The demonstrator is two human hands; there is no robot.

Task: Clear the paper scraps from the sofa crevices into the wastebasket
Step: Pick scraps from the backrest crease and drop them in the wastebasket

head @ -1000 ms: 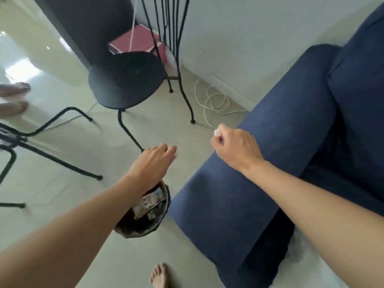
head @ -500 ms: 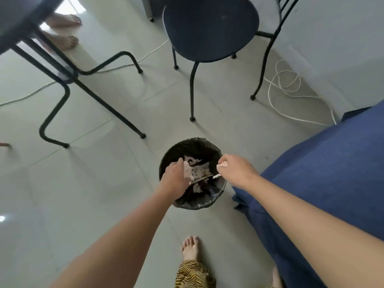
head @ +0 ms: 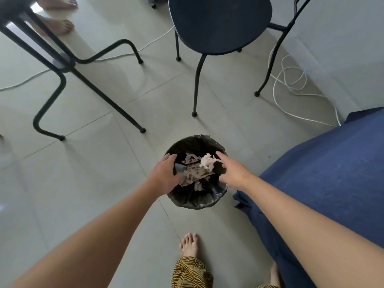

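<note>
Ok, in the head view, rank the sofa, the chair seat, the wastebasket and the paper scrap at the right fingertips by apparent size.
1. sofa, though cut off by the frame edge
2. chair seat, also partly cropped
3. wastebasket
4. paper scrap

The wide-angle lens distorts sizes, so this ranks appearance only.

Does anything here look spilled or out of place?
Nothing spilled: the scraps sit inside the bin, none on the floor around it. The only untidy thing is a white cable lying in loose loops by the wall.

Bare forearms, no sleeves; bare feet; tiger-striped yellow-and-black trousers [head: 192,273].
</note>
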